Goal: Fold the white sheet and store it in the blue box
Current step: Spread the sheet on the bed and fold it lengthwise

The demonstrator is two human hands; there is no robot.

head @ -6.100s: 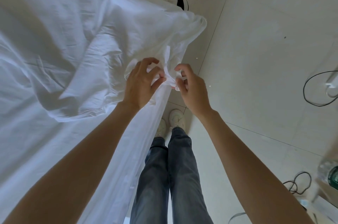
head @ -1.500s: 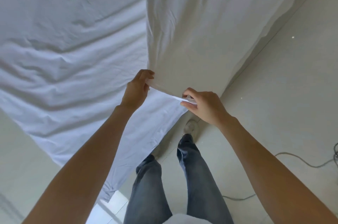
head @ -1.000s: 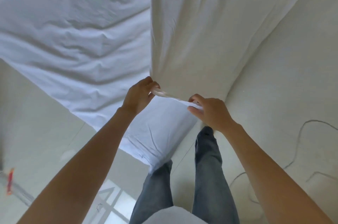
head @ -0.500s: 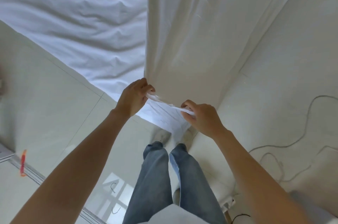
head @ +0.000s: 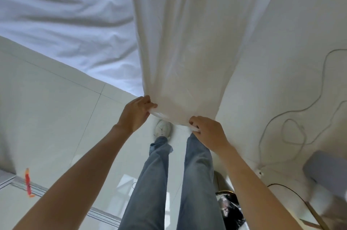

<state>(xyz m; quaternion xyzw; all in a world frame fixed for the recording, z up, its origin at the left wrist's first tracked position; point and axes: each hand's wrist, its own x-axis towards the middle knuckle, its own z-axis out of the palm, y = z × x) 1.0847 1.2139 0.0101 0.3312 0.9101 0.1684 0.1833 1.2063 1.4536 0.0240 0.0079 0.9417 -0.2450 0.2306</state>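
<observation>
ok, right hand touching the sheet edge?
Touching. The head view shows the right hand with fingers curled round the white sheet at its near edge, cloth bunched in the grip.

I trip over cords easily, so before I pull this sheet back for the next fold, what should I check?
1. Left hand grips the white cotton sheet's edge: ok.
2. Right hand grips the same edge: ok.
3. Edge taut between the hands: ok.
4. Sheet off the pale tiled floor: not ok, it trails to the left.
5. Thin grey cable clear of your feet: ok, it loops to the right.
6. Blue box within reach: cannot tell, not in view.
</observation>
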